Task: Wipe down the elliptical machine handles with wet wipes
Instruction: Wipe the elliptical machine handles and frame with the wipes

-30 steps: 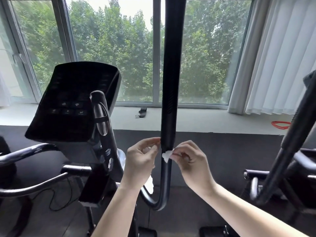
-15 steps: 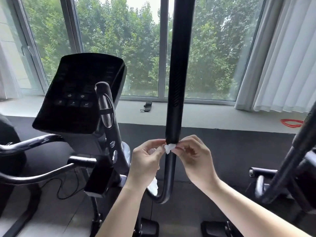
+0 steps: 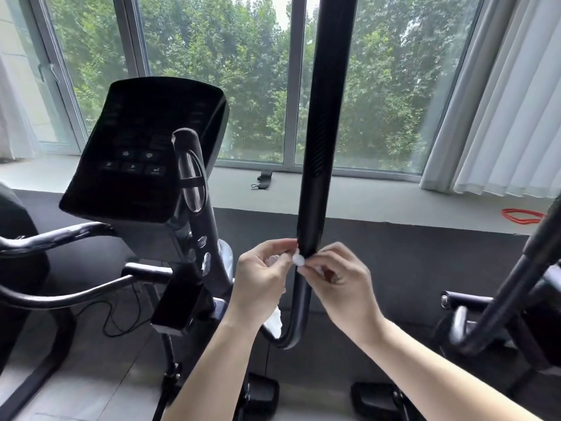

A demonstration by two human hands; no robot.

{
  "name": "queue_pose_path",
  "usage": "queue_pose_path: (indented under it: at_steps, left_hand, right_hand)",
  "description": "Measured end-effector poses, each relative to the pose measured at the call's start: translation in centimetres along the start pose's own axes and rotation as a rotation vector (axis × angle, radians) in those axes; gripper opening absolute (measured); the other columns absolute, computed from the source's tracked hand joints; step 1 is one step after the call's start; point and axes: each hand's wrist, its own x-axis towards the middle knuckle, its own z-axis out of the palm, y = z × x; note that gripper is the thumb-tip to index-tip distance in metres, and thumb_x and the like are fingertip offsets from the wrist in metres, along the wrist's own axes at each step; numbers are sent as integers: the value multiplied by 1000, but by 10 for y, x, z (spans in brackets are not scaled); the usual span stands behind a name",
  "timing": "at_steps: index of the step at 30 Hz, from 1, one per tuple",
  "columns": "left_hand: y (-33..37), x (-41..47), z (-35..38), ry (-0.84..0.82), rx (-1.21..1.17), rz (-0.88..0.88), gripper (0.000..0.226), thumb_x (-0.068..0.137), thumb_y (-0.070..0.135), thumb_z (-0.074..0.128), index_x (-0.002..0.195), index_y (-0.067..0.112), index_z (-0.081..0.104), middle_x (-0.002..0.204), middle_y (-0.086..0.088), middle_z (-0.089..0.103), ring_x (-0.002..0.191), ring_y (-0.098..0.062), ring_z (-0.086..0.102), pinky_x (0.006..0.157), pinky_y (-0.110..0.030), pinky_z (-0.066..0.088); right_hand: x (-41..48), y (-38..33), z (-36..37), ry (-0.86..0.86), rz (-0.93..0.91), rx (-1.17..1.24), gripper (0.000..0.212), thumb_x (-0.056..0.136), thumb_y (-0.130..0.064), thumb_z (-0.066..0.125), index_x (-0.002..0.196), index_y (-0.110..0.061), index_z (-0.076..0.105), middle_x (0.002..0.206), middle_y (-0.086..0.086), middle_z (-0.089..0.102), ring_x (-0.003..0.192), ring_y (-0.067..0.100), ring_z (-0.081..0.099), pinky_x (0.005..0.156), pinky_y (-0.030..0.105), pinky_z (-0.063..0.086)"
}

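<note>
Upright black handle (image 3: 321, 132), with a white wipe (image 3: 298, 260) against its front; left hand (image 3: 261, 279) and right hand (image 3: 341, 282), either side of it, both pinch the wipe.

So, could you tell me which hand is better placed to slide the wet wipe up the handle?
Probably the right hand: its fingers cross the front of the handle, pinching the wet wipe; the left hand pinches from beside it.

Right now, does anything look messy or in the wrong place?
A little. A red band and a small black strap lie loose on the window ledge, and a thin black cable trails over the floor.
</note>
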Motion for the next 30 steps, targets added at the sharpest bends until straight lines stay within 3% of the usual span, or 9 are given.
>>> queue_pose_path:
  at_steps: [4,8,10,14,17,21,23,26,30]
  left_hand:
    - [-2,-6,-4,17,2,21,14,98,15,68,98,24,80,47,6,46,43,-15,38,46,-27,39]
    - [-4,-22,-7,-39,-39,96,10,92,33,74,94,25,79,49,-1,45,45,-22,31,40,-31,26]
    - [-6,-27,-7,-19,-10,145,8,91,27,76,90,20,79,50,8,52,45,-22,33,40,-35,25]
    - [-16,-25,-8,66,-2,108,3,90,16,77,90,13,76,57,15,63,49,1,53,54,-11,40]
    - [-26,-20,-5,137,19,103,7,90,22,79,89,17,74,64,12,65,53,-2,53,58,-17,42]
    - [-31,-21,6,219,53,133,12,93,25,77,89,18,69,62,13,57,48,-3,43,53,-18,36]
    - [-30,-25,10,207,91,156,8,97,27,71,103,23,74,77,12,66,55,-1,53,62,-18,42]
    - [-26,-28,12,119,196,194,22,98,41,67,117,31,74,93,12,69,59,0,55,67,-20,46]
    - [-19,-23,20,162,327,280,11,92,44,74,102,38,77,98,14,63,58,-10,53,65,-20,45]
  right_hand:
    - [-11,-5,-2,18,130,63,6,86,-11,84,86,-15,79,83,-3,63,71,18,63,63,24,47]
    - [0,-20,-2,45,233,131,12,85,-12,85,86,-21,77,88,-6,68,79,16,66,69,20,48]
    - [1,-19,-1,36,315,211,18,84,-10,86,84,-24,75,89,-3,70,79,17,68,72,29,53]
    - [-3,-15,-8,24,361,297,30,88,-3,80,89,-33,74,97,5,73,89,25,73,83,47,59]
    - [-8,-15,-7,47,379,330,28,90,-4,79,92,-31,74,96,6,74,88,25,73,80,42,58]
    - [-11,-11,5,142,452,375,16,85,-2,83,86,-10,69,83,6,71,74,19,67,74,32,54]
    - [-10,-12,8,137,452,440,13,85,3,81,88,-1,69,83,11,73,75,20,69,75,29,55]
    - [-9,-19,4,66,443,548,12,91,10,70,97,1,73,92,11,79,82,23,75,75,26,56]
    - [-6,-18,-6,42,467,588,27,96,18,54,99,-1,73,84,4,77,75,16,69,65,22,52]
